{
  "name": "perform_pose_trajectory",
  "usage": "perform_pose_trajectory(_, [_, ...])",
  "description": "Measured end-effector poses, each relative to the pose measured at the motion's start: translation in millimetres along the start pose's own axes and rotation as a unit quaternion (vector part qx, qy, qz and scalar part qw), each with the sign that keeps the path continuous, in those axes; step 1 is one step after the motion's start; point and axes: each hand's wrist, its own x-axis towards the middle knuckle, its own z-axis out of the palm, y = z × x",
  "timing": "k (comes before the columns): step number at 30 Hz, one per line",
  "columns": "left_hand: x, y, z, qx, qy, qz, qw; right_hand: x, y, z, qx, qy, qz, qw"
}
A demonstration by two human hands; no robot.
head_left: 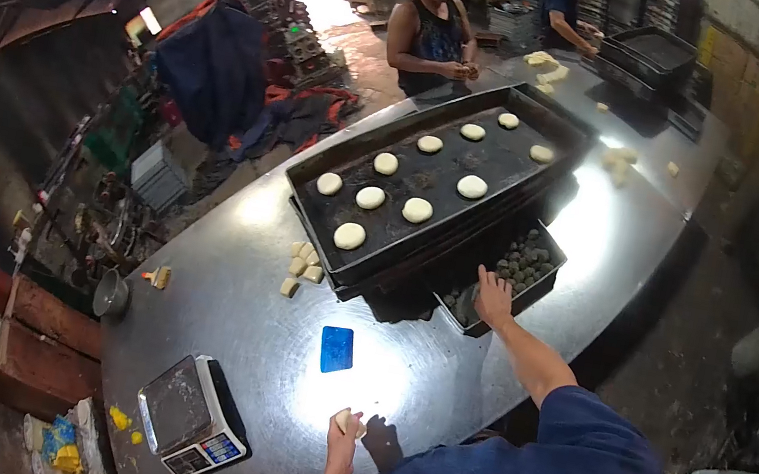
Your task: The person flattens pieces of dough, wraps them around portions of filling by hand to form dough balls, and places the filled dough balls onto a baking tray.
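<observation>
My left hand [343, 439] is closed around a small pale piece of dough [351, 424] above the metal table, near its front edge. Over the small dark tray [549, 285] of dark round balls [526, 260], my right hand [493, 300] reaches in with its fingers apart; the fingertips are partly hidden. Just behind this tray stands a large black baking tray [450, 181] with several flat round dough pieces [418, 210] spaced on it. A blue plastic scraper [337, 350] lies flat between my left hand and the baking tray.
A digital scale [195, 418] stands at the front left. Several cut dough pieces [305, 264] lie beside the baking tray. A brush [157, 277] and a metal bowl [112, 296] are near the left edge. Two people [433, 33] stand across the table, near more trays [650, 56].
</observation>
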Motion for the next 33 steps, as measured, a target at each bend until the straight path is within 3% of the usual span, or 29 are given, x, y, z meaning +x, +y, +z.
perform_pose_trajectory(2, [3, 8, 2, 0.01, 0.012, 0.048, 0.999, -3, -4, -15, 0.019, -0.003, 0.021, 1.0])
perform_pose_trajectory(6, [1, 37, 15, 0.019, -0.037, 0.028, 0.999, 1, -5, 4, -0.034, 0.149, 0.026, 0.988])
perform_pose_trajectory(10, [-12, 40, 49, -0.005, -0.053, 0.022, 0.998, 17, 2, 2, 0.017, -0.043, 0.081, 0.996])
perform_pose_trajectory(13, [-14, 21, 75, 0.005, 0.014, 0.044, 0.999, 14, 3, 8, 0.012, -0.006, 0.073, 0.997])
perform_pose_trajectory(14, [-20, 19, 82, -0.035, 0.002, -0.011, 0.999, 13, 4, 10, 0.005, 0.002, 0.055, 0.998])
perform_pose_trajectory(17, [-31, 19, 95, -0.031, -0.036, 0.033, 0.998, 9, 3, 5, 0.034, 0.084, 0.026, 0.995])
perform_pose_trajectory(21, [-23, 5, 105, -0.117, -0.041, 0.038, 0.992, 3, 5, -16, 0.103, -0.012, -0.035, 0.994])
perform_pose_trajectory(24, [-24, 7, 109, -0.116, -0.016, 0.008, 0.993, 18, 2, -26, 0.057, -0.082, -0.024, 0.995])
perform_pose_trajectory(25, [-23, 5, 109, -0.074, 0.013, 0.037, 0.996, 26, 14, -7, 0.077, -0.041, -0.058, 0.995])
perform_pose_trajectory(27, [-24, -2, 113, 0.013, 0.078, 0.069, 0.994, 41, 21, 2, 0.077, -0.093, -0.017, 0.993])
perform_pose_trajectory(28, [-34, 14, 110, 0.077, 0.107, 0.042, 0.99, 40, 24, 3, 0.086, -0.057, -0.072, 0.992])
perform_pose_trajectory(31, [-46, 11, 100, -0.152, 0.049, 0.015, 0.987, 58, 47, 38, 0.139, -0.01, -0.136, 0.981])
perform_pose_trajectory(33, [-62, 18, 90, -0.169, 0.071, 0.024, 0.983, 49, 37, 26, 0.165, 0.019, -0.107, 0.98])
